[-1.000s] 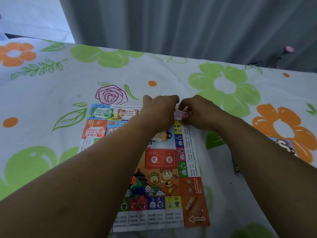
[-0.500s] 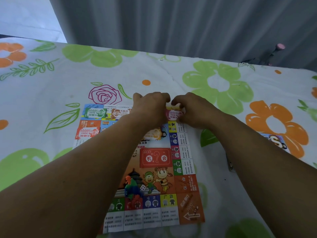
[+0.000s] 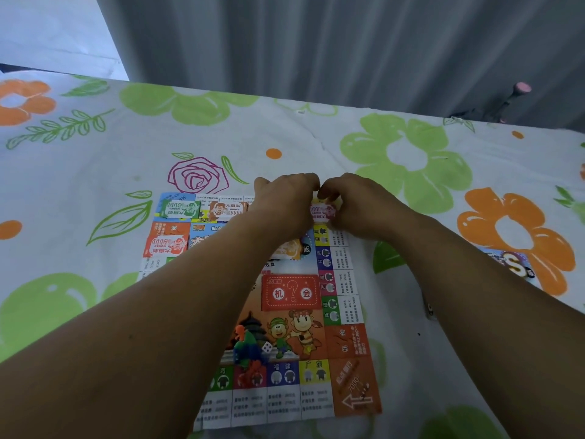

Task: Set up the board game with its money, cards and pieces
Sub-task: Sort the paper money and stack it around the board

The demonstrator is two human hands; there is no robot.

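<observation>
barely moved in the last second: still pinching the pink money note (image 3: pixel 323 212) with left hand (image 3: pixel 285 202) and right hand (image 3: pixel 356 205), fingers curled, at the far right corner of the game board (image 3: pixel 348 388). likely squaring the last money pile. no box in view, only a game packet (image 3: pixel 512 264) at right, contents hidden.

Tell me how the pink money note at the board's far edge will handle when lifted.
Probably floppy: the pink note looks like thin printed paper, so it should droop from a one-ended grip. Likely very light: left hand and right hand merely pinch it. Flat like the green note, it should slide, not roll.
</observation>
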